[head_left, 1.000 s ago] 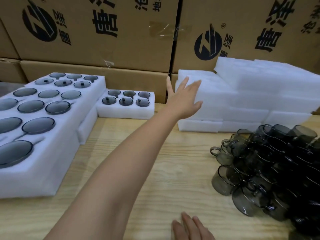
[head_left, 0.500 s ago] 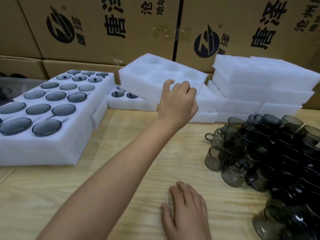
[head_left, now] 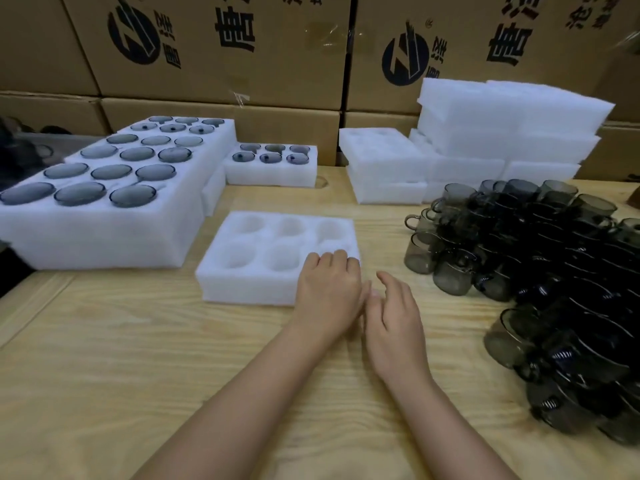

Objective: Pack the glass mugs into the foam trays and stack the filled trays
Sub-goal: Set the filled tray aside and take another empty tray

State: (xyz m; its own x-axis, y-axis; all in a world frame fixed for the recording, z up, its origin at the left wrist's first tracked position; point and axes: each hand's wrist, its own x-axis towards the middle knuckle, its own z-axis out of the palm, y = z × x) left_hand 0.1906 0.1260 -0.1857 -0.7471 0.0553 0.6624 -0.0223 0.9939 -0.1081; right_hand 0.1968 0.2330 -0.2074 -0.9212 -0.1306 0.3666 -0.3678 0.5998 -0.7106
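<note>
Down from the stack (head_left: 381, 161), your left hand (head_left: 329, 289) has landed an empty tray (head_left: 242, 289) before you, fingers curled over its near-right corner; your right hand (head_left: 394, 313) lies loose, holding nothing — next, reach right to the mugs (head_left: 519, 265) and fill pockets.

I work at a pale wooden table (head_left: 138, 358) with a plain grain. Behind it, brown cardboard boxes (head_left: 277, 74) stand stacked like a wall — each upper one printed with a round black logo (head_left: 133, 34) and large black characters — and clear tape (head_left: 325, 32) shines on one.
</note>
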